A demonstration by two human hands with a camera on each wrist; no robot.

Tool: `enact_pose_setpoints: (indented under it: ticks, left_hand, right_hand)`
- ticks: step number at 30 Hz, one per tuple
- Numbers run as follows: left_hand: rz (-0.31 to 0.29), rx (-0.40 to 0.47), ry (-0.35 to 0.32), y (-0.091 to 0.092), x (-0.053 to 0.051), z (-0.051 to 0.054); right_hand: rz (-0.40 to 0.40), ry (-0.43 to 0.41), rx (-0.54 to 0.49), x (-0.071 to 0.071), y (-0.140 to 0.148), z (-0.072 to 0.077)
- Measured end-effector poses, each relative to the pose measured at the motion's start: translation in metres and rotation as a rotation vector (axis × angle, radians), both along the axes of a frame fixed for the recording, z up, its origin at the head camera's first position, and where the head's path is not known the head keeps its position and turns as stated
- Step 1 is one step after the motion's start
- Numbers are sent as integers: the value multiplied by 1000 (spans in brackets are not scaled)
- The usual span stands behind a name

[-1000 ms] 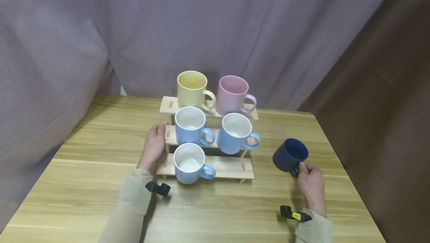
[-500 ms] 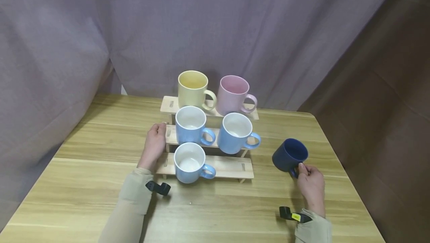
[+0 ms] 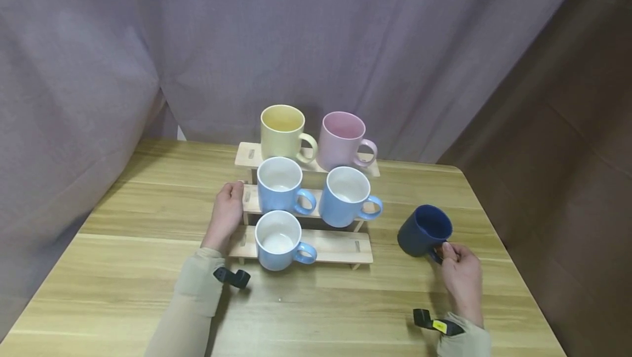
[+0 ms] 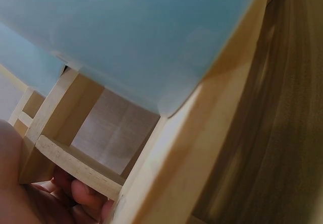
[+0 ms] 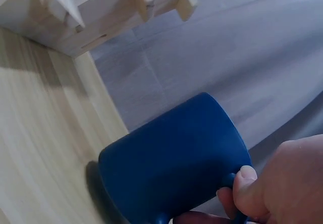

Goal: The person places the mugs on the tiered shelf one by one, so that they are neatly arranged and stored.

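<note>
My right hand [image 3: 462,276] pinches the handle of a dark blue mug [image 3: 415,232] to the right of a three-tier wooden rack [image 3: 336,246]. In the right wrist view, thumb and fingers close round the handle of this mug [image 5: 171,158]; whether its base touches the table I cannot tell. My left hand [image 3: 227,211] grips the rack's left side at the middle tier; in the left wrist view its fingers [image 4: 88,196] curl round the wooden frame [image 4: 75,163]. A light blue mug [image 3: 274,253] stands on the lowest tier at left.
Two light blue mugs, left [image 3: 276,195] and right [image 3: 338,206], stand on the middle tier. On the top tier are a yellow mug [image 3: 278,140] and a pink mug [image 3: 338,148]. Grey curtains [image 3: 296,33] hang behind the wooden table [image 3: 148,225].
The dark blue mug has shifted slightly left and towards me, and its handle has turned a little. My right hand has moved slightly right and nearer. The left hand stays on the rack.
</note>
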State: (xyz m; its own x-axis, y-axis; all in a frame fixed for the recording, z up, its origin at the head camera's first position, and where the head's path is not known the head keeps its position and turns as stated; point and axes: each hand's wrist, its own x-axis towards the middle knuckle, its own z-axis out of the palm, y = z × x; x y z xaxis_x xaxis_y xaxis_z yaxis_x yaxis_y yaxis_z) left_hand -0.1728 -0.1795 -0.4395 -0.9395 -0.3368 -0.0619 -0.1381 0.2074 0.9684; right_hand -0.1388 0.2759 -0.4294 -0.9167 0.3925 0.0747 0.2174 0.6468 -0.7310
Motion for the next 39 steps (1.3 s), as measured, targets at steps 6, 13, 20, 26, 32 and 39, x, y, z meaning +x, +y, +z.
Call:
enact_pose_setpoints:
  ticks: [6, 13, 20, 26, 32, 39]
  left_hand:
    - [-2, 7, 0, 1, 2, 2]
    - [3, 6, 0, 0, 1, 1]
    - [2, 8, -4, -1, 2, 1]
    - [6, 7, 4, 0, 2, -1]
    - [9, 3, 14, 0, 1, 0]
    - [12, 10, 14, 0, 0, 0]
  right_hand:
    - [-16, 20, 15, 17, -1, 15]
    - [41, -62, -12, 36, -2, 39]
    - [206, -70, 38, 48, -14, 52]
    - [345, -55, 33, 49, -33, 57]
    - [440, -47, -4, 47, -53, 58]
    - [550, -7, -62, 42, -76, 51]
